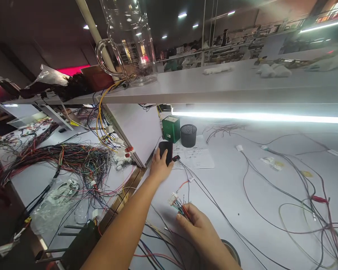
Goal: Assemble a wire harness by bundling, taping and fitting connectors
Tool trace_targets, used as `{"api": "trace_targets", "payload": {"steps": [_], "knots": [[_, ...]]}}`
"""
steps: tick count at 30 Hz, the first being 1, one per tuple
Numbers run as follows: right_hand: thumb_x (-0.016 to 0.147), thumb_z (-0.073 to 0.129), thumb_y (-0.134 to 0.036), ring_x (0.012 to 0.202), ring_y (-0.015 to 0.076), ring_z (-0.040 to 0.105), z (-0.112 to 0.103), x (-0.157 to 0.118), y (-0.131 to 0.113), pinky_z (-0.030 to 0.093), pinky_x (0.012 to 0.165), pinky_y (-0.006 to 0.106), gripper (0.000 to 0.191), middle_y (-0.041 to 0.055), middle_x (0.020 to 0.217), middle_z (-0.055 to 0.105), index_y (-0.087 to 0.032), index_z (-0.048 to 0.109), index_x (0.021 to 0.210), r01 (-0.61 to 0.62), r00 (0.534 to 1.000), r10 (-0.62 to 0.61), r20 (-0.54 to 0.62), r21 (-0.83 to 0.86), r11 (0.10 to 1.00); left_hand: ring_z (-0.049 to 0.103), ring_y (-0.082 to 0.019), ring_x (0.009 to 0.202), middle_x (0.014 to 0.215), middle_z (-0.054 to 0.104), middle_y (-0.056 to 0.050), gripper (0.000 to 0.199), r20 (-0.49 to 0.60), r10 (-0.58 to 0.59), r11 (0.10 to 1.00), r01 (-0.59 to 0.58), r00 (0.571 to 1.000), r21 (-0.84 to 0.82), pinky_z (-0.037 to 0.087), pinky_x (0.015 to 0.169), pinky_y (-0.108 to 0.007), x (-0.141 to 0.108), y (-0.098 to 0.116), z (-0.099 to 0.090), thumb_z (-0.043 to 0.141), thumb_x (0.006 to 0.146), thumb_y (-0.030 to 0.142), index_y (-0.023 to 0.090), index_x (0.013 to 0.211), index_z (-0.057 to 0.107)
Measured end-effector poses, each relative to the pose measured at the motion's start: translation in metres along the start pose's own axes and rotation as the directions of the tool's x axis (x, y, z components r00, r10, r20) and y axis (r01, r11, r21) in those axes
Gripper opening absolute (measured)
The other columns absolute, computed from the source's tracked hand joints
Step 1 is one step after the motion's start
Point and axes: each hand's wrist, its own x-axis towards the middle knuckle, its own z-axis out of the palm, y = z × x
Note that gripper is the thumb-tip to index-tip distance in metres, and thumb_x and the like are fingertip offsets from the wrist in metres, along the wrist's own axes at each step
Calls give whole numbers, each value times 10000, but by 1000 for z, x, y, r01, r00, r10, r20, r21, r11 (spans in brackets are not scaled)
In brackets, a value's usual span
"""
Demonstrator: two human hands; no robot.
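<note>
My left hand reaches to the back left of the white table, its fingers and thumb around a dark phone with a reddish edge that leans near the side panel. Close to that thumb lies a small black connector with dark wires running off to the front right. Nearer to me, my right hand pinches a bundle of coloured wires just below a white connector. An orange-red wire sticks up beside that connector. The lower run of the bundle is partly hidden by my hand.
Behind the phone stand a green box and a black mesh cup on printed paper. Loose wires spread over the right side. A glass jug stands on the shelf above. A wire heap lies left.
</note>
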Motion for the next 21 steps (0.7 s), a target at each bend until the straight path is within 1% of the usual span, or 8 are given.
{"api": "trace_targets", "payload": {"steps": [2,5,8,12,14,17,19,21], "knots": [[827,522,-512,720,166,417,0,0,-1,339,668,276,320,-9,749,456,-193,514,833,9,1000,-9,3,1,1000,164,-335,1441,1600,42,-115,698,-3,13,1000,-13,1000,2,232,1143,-455,-3,0,1,493,880,497,258,1494,263],[824,517,-516,728,168,424,1,0,-2,338,674,278,323,-8,758,462,-193,509,836,15,1000,-15,8,3,1000,239,-341,1419,1593,120,-107,686,15,20,1000,-20,1000,22,266,1126,-459,-11,3,2,517,873,465,306,1490,264],[818,530,-513,733,174,436,2,0,-1,343,671,280,320,-5,756,474,-194,516,828,19,1000,-19,4,-4,1000,285,-337,1400,1577,196,-92,685,31,48,998,-49,998,49,264,1125,-462,-25,5,3,534,863,444,341,1485,265],[823,537,-503,739,175,444,2,0,0,353,671,279,310,-3,757,484,-193,525,830,35,999,-35,-8,9,999,339,-314,1370,1536,285,-101,663,-11,124,988,-123,992,89,289,1114,-433,-42,3,3,531,860,440,322,1473,307],[827,537,-498,737,173,448,2,-1,0,357,671,277,303,-4,759,489,-196,525,831,36,999,-36,-3,22,999,411,-322,1310,1477,358,-132,648,-59,121,985,-112,991,132,331,1079,-441,-46,4,2,535,855,432,298,1459,345],[825,543,-487,729,170,448,2,-1,1,357,668,275,288,-9,752,483,-199,525,828,40,999,-40,-2,26,999,489,-338,1205,1375,430,-151,640,-124,83,980,-58,989,192,383,1017,-462,-44,8,0,560,832,420,295,1435,388],[828,541,-475,725,168,442,2,-1,2,353,668,275,275,-13,749,473,-200,524,829,45,999,-45,-7,18,999,501,-349,1172,1354,431,-155,649,-145,64,977,-32,987,209,403,988,-465,-40,11,-1,575,817,426,297,1427,400],[833,538,-464,723,165,436,2,0,4,350,669,275,265,-15,749,464,-199,520,830,48,999,-48,-9,14,999,500,-366,1165,1379,404,-172,659,-154,39,976,-4,987,218,411,973,-472,-36,12,-2,580,808,431,278,1426,406]]}}
